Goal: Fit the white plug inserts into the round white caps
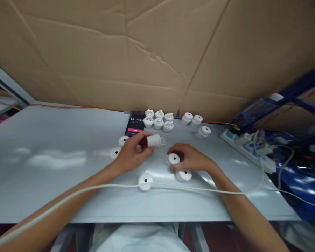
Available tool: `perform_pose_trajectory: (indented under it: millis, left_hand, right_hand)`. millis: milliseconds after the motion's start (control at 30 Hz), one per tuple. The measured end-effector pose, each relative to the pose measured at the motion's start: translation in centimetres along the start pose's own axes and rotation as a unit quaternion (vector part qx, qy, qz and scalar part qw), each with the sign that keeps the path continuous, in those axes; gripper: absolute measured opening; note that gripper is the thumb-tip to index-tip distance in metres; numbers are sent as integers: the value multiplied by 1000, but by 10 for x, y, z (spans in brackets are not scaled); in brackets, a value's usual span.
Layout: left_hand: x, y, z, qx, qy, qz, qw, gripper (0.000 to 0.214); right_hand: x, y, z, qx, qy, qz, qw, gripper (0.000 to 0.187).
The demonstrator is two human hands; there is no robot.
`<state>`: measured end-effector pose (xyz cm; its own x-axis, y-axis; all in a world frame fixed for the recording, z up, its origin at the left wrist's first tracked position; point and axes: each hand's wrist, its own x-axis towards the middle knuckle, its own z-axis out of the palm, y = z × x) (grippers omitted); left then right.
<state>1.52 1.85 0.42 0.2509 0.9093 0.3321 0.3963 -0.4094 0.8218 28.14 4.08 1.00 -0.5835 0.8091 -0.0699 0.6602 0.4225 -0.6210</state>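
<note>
My left hand [133, 150] is closed around a small white cylinder [154, 140], tipped on its side, with a thin loop-like piece sticking out of its right end. To the right, my right hand [190, 157] has its fingers around a round white cap-like piece [174, 159] with a dark dot on top. A similar white piece [184, 175] lies just under that hand. Nearer the front edge sits another dotted white piece [145, 181], with a cable across its lower part. Two more, a round piece [123, 140] and its neighbour [115, 153], are beside my left hand.
Several white pieces with raised tops [159, 122] stand in rows beside a phone [135, 124] showing a timer. Three white cylinders [196, 119] stand farther right. A pale cable [199, 189] crosses over the grey table [55, 140]. Power strips [248, 150] lie along the right edge.
</note>
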Motion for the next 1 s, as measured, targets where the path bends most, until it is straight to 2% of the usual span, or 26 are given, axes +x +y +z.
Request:
perform_pose_trajectory:
  millis: [100, 200, 333, 533, 667, 867, 1000]
  left_hand:
    - [0, -3, 2, -24, -10, -9, 1000, 30]
    - [-1, -1, 5, -45, -28, -21, 998, 30]
    - [-3, 2, 6, -73, -54, -56, 994, 29]
    - [-4, 2, 7, -100, -81, -86, 988, 29]
    - [-2, 3, 9, -165, -101, -137, 972, 28]
    - [1, 10, 7, -239, -155, -246, 926, 35]
    - [2, 10, 5, -288, -188, -311, 886, 52]
  right_hand:
    - [2, 5, 10, 134, 80, -2, 988, 31]
    - [2, 4, 18, 264, 151, -38, 952, 37]
    - [-2, -2, 26, 300, 182, -110, 930, 39]
    - [-3, -6, 32, 298, 184, -154, 924, 40]
    - [-3, -6, 33, 280, 196, -178, 923, 42]
    - [-5, -8, 34, 93, 263, -240, 930, 39]
    - [-7, -8, 33, 6, 289, -297, 910, 39]
